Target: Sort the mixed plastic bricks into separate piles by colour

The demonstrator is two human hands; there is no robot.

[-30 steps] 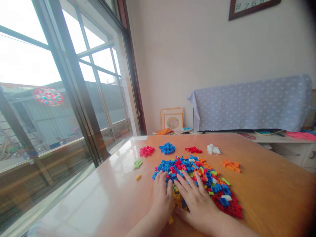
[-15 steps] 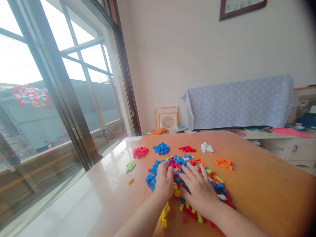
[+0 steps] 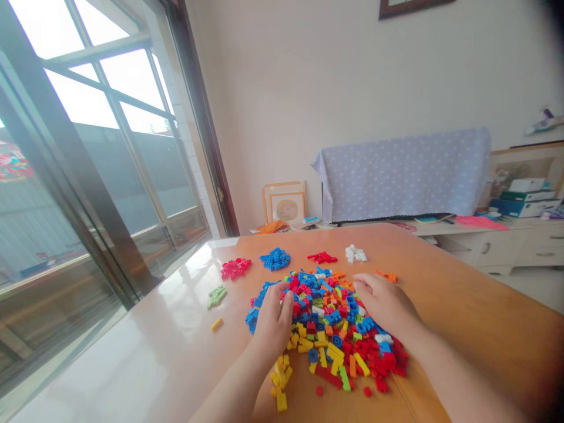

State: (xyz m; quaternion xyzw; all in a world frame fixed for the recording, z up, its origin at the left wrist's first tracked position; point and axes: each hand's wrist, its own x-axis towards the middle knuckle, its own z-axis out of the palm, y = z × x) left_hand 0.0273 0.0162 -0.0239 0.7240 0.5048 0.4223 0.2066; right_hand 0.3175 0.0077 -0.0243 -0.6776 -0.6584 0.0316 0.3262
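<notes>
A large mixed pile of plastic bricks in blue, red, yellow, orange and green lies on the wooden table. My left hand rests at the pile's left side, over blue bricks, its fingers curled; anything between the fingertips is hidden. Over the pile's right edge is my right hand, fingers bent together near orange bricks, their grip unclear. Behind the pile sit small groups: pink-red, blue, red, white and orange pieces.
Light green bricks and a single yellow brick lie at the left. Yellow bricks spill toward the near edge. Beyond the table stand a cloth-covered object and a white cabinet; a window is at the left.
My right hand has moved from the pile's middle to its right edge, uncovering bricks, and now partly hides the orange group. My left hand stays at the left side. The view has shifted right.
</notes>
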